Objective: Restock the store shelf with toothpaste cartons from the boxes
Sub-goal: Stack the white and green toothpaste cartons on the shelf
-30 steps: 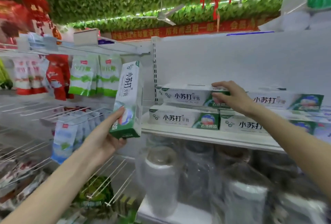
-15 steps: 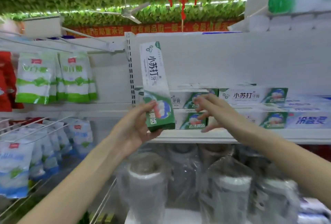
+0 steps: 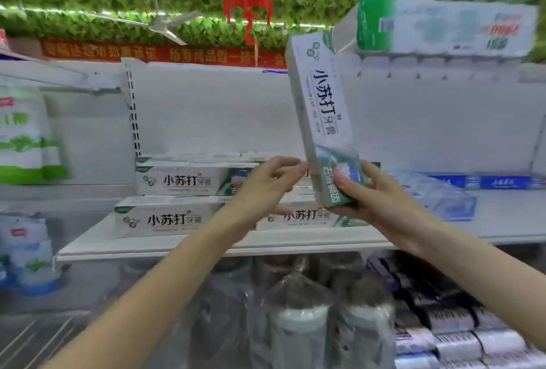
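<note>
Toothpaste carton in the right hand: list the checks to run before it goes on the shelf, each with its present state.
1. Right hand grips the toothpaste carton by its green lower end: ok.
2. Left hand free of the carton: cannot tell; its fingers reach the carton's left edge.
3. Carton turned flat like the stacked cartons: not ok; it stands nearly upright.
4. Stacked cartons lie level, labels forward: ok.
5. Room above the stack on the shelf: ok; only the bare back panel shows there.
</note>
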Demonstrator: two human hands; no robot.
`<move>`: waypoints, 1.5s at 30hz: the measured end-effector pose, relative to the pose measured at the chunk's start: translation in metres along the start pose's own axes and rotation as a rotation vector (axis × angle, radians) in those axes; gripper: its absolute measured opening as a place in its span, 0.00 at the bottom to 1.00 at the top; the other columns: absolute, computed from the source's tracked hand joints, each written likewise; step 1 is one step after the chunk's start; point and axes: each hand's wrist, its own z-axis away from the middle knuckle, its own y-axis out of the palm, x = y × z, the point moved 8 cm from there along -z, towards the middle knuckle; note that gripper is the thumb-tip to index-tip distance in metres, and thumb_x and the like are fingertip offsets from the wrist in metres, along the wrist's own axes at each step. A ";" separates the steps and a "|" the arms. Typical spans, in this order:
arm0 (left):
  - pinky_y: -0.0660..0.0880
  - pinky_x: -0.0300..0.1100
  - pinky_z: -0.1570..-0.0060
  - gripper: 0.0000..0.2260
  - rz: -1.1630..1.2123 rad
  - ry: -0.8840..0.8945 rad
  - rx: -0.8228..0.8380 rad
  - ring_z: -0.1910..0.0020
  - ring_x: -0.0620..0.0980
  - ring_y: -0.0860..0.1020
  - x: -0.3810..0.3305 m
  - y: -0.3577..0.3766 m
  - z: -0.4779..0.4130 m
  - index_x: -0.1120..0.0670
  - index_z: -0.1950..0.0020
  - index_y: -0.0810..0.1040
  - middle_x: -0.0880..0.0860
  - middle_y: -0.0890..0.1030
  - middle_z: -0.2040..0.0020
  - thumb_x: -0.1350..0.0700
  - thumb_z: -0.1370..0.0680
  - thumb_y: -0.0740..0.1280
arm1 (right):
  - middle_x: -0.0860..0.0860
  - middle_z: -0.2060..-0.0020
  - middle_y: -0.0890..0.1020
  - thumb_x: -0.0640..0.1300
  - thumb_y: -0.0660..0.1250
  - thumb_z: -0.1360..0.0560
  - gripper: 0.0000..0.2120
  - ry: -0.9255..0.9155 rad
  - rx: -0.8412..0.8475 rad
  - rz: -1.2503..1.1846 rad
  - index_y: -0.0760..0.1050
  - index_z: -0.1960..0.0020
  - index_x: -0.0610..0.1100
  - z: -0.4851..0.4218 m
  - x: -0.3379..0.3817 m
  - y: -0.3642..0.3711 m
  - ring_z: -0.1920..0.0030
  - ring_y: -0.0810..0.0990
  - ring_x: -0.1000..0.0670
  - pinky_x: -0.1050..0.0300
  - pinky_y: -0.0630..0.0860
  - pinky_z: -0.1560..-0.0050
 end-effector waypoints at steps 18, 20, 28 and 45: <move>0.65 0.50 0.34 0.36 -1.258 -0.118 -0.119 0.32 0.52 0.70 0.062 -0.096 -0.072 0.45 0.25 0.61 0.49 0.70 0.28 0.33 0.28 0.66 | 0.52 0.52 0.84 0.47 0.77 0.35 0.18 -0.134 0.076 0.921 0.76 0.52 0.65 -0.086 0.011 -0.107 0.49 0.81 0.43 0.46 0.78 0.51; 0.64 0.51 0.33 0.36 -1.274 -0.138 -0.172 0.32 0.52 0.70 0.064 -0.101 -0.072 0.45 0.25 0.62 0.50 0.71 0.29 0.31 0.29 0.64 | 0.48 0.51 0.83 0.42 0.76 0.32 0.18 -0.148 0.049 0.950 0.77 0.46 0.57 -0.091 0.011 -0.107 0.47 0.80 0.40 0.45 0.75 0.52; 0.54 0.56 0.27 0.36 -1.266 -0.180 -0.250 0.28 0.52 0.65 0.066 -0.103 -0.065 0.47 0.25 0.63 0.50 0.68 0.26 0.29 0.28 0.60 | 0.45 0.40 0.79 0.45 0.75 0.30 0.29 -0.078 0.051 1.137 0.71 0.30 0.45 -0.113 -0.009 -0.092 0.49 0.73 0.50 0.59 0.65 0.53; 0.66 0.52 0.32 0.33 -0.989 0.086 -0.060 0.30 0.50 0.68 0.032 -0.075 -0.011 0.45 0.25 0.63 0.47 0.68 0.27 0.33 0.27 0.63 | 0.40 0.35 0.68 0.49 0.69 0.25 0.29 -0.133 -0.256 1.169 0.64 0.27 0.45 -0.037 -0.005 -0.047 0.34 0.68 0.42 0.52 0.66 0.35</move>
